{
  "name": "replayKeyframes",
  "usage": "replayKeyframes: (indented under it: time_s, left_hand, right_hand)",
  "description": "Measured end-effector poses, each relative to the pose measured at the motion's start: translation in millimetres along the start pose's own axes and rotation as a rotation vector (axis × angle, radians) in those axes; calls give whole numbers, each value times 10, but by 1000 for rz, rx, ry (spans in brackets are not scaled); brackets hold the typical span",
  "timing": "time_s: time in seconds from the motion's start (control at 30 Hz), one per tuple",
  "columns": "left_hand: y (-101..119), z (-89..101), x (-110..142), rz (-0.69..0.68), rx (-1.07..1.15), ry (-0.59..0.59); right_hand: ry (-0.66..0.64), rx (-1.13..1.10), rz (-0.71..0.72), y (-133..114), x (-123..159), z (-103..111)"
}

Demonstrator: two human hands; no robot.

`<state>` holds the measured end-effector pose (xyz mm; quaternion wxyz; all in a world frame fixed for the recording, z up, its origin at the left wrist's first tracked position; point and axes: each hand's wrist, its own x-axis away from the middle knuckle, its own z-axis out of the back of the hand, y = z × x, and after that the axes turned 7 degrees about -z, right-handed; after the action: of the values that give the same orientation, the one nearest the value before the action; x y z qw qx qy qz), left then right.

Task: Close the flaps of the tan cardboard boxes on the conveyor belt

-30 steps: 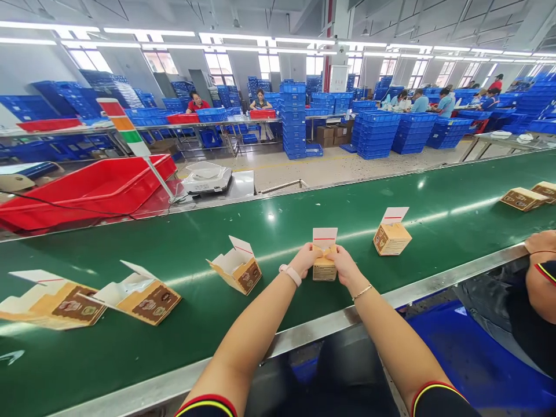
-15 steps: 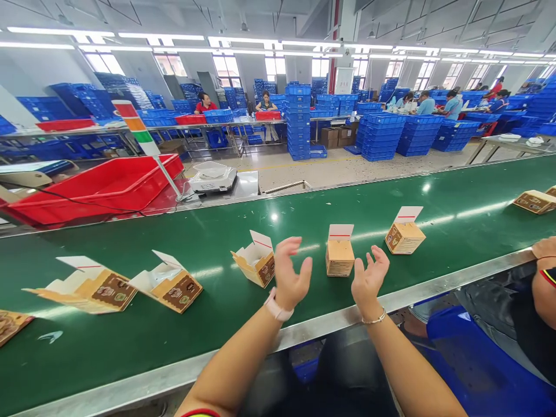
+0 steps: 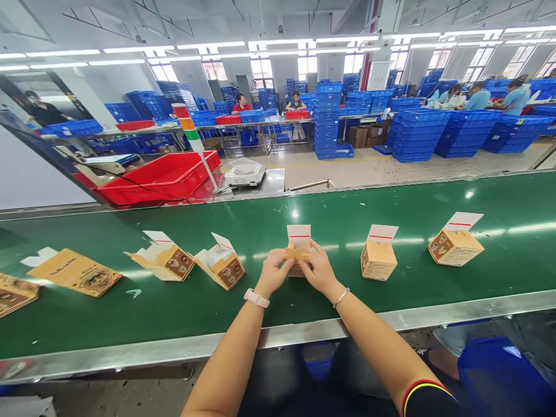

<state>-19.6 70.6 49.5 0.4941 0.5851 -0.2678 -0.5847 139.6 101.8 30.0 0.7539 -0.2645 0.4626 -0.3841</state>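
Observation:
Both my hands meet on a small tan carton (image 3: pixel 297 253) standing on the green conveyor belt (image 3: pixel 278 301). My left hand (image 3: pixel 274 271) grips its left side and my right hand (image 3: pixel 319 267) its right side, fingers pressed on the side flaps. The carton's white lid flap with a red stripe stands up behind my fingers. To the right stand two upright cartons (image 3: pixel 378 259) (image 3: pixel 454 246) with lids raised. To the left lie two open cartons on their sides (image 3: pixel 221 269) (image 3: pixel 167 262), then flat ones (image 3: pixel 73 272).
Across the belt sit a red tray (image 3: pixel 163 176), a weighing scale (image 3: pixel 244 172) and a signal-light pole (image 3: pixel 194 142). Blue crate stacks (image 3: pixel 417 134) and seated workers fill the hall behind. A person's leg (image 3: pixel 469 341) is at my right, beside the belt's steel edge (image 3: pixel 278 339).
My open hands left the previous carton, which rode right with the belt. They have now closed on the following carton, which now stands upright. My view has turned left.

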Motion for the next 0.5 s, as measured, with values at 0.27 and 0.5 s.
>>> replayKeyframes:
  time_s: [0.27,0.5]
  left_hand:
    - [5,-372,-237,409,157,122]
    - [34,-594,-413,536,210,-38]
  right_hand:
    - [348,-154,-512,201,-148,-48]
    - [335,-214,-669,392,-226,10]
